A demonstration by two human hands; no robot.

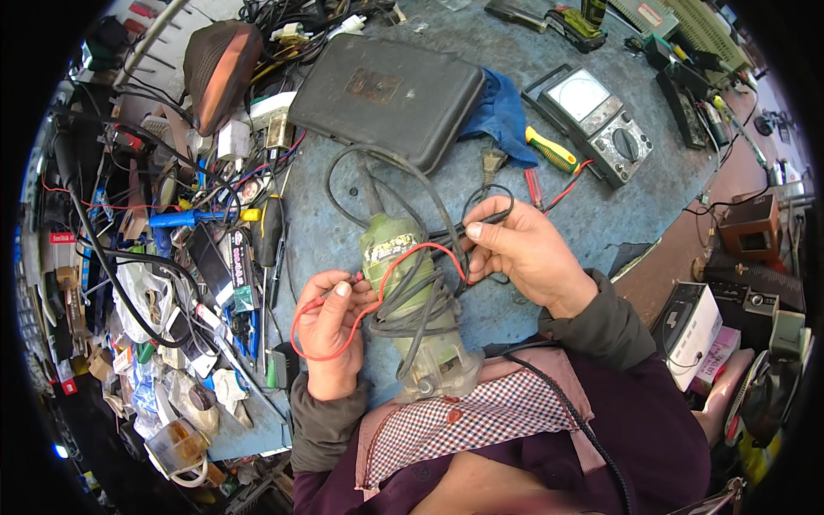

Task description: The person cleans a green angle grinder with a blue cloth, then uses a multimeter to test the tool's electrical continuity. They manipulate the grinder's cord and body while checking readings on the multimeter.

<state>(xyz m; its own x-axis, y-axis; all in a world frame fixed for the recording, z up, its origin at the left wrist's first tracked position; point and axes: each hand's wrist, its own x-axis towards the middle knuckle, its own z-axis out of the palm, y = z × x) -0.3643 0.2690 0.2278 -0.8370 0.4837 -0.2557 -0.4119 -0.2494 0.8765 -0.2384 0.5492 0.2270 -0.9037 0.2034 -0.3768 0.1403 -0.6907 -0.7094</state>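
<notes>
In front of me on the blue bench lies a green handheld power tool [390, 245] with a cloudy see-through base [442, 369]. Its black cord [412, 322] is wound around the body. My left hand [330, 330], left of the tool, is closed on a thin red test lead [396, 262]. That lead arches over the tool towards my right hand [532, 257]. Between thumb and fingers, my right hand pinches a black cord; the exact grip is partly hidden. Beyond it stands an analog multimeter [592, 120], with a red probe [534, 187] nearby.
A black plastic case [386, 94] lies at the back beside a blue cloth [502, 116]. A yellow-green screwdriver [552, 150] rests by the meter. Tools, wires and loose parts crowd the left side, with a clear mug [178, 446]. A white box-shaped device [689, 335] sits at right.
</notes>
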